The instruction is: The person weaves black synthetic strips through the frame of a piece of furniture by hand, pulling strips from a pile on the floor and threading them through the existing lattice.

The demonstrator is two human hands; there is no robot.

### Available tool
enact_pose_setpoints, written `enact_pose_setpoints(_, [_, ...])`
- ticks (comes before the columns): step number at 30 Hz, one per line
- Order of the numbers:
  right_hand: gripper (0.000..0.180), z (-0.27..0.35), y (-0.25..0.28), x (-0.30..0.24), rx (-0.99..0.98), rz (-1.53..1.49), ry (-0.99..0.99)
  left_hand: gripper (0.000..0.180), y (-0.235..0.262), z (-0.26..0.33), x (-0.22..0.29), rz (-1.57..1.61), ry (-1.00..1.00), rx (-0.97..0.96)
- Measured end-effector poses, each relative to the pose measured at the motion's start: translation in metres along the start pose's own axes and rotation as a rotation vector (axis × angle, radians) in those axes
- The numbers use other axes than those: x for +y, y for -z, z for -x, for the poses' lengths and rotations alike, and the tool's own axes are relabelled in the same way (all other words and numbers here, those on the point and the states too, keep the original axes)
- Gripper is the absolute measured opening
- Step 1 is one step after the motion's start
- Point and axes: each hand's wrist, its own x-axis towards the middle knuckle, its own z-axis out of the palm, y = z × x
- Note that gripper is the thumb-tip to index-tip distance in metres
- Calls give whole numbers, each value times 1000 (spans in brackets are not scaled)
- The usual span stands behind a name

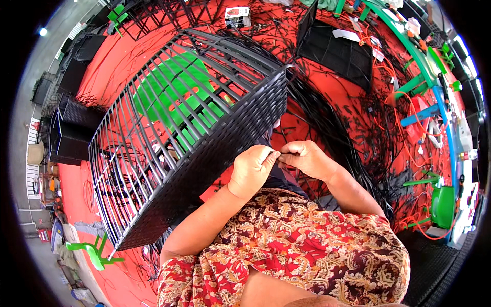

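My left hand [250, 169] and my right hand [309, 161] meet in front of my body, thumbs and fingertips pinched close together. A tiny dark bit shows between the fingertips, too small to name. Just left of my hands leans a large furniture frame [148, 187] of grey metal bars. Its near side is a panel of black woven wicker [230, 128], tilted and running from lower left to upper right. The panel's upper right corner stands beyond my fingers, apart from them.
Long black wicker strands [327, 123] lie in a bundle on the red floor [92, 199], right of the frame. A green chair [171, 84] shows through the bars. A dark panel [337, 53], an orange hose [409, 148] and another green chair [442, 204] are at right.
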Motion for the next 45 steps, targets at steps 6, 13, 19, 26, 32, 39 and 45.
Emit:
enact_pose_setpoints(6, [11,-3,-13,-8,258,42,188,8,7,-16,16,-60,-132,100])
enact_pose_setpoints(13, [14,0,-1,-23,251,79,267,14,11,-26,31,220,209,-40])
enact_pose_setpoints(19, [18,5,8,-34,166,175,251,17,14,-24,30,458,508,-140])
enact_pose_setpoints(26, [13,-4,24,-38,87,343,288,16,10,-25,26,348,315,-140])
enact_pose_setpoints(32, [15,-14,61,-64,230,347,291,19,53,-89,41,142,137,-137])
enact_pose_setpoints(39, [23,-57,123,-120,228,358,179,20,82,-192,-15,-13,472,-42])
enact_pose_setpoints(45, [21,-90,130,-112,141,238,159,13,73,-208,-34,391,809,49])
